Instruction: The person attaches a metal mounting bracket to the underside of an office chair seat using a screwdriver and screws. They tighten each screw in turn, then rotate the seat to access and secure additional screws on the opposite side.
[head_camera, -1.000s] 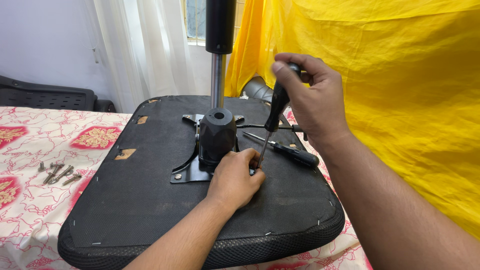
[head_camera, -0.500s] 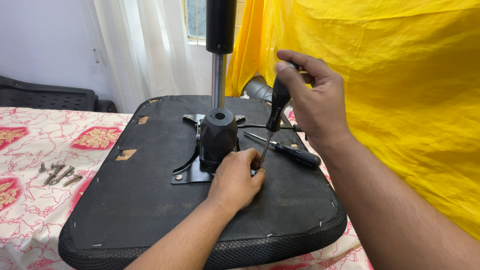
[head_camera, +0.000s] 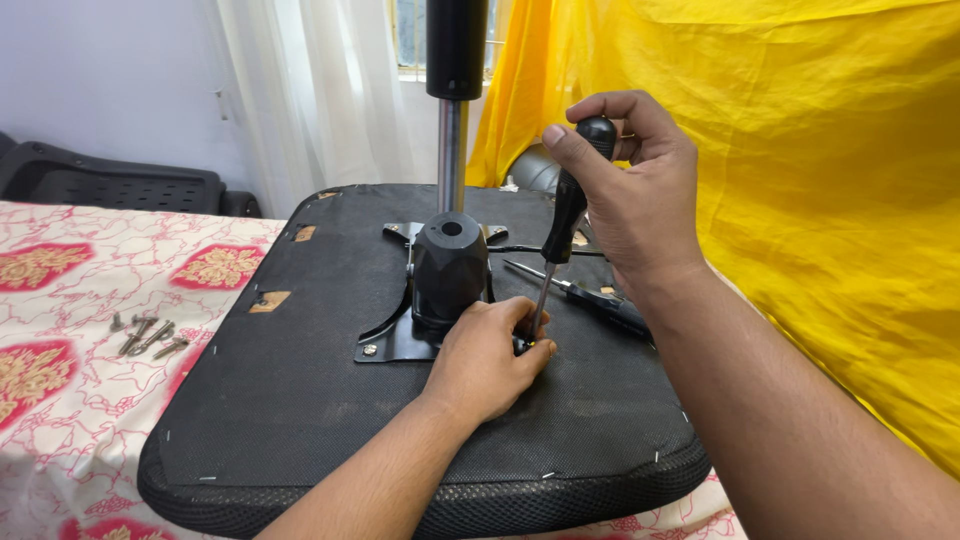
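Black hub (head_camera: 449, 268) and upright post (head_camera: 452, 150) block centre, seat's left half (head_camera: 290, 390) open

Soft daylight through window (head_camera: 408, 35) behind curtains; even brightness, faint shadows, sharp focus.

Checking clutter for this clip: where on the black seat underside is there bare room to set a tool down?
Bare: the seat underside left of the metal bracket, toward the loose screws, and its near edge. Crowded: around the left hand, right hand and spare screwdriver.
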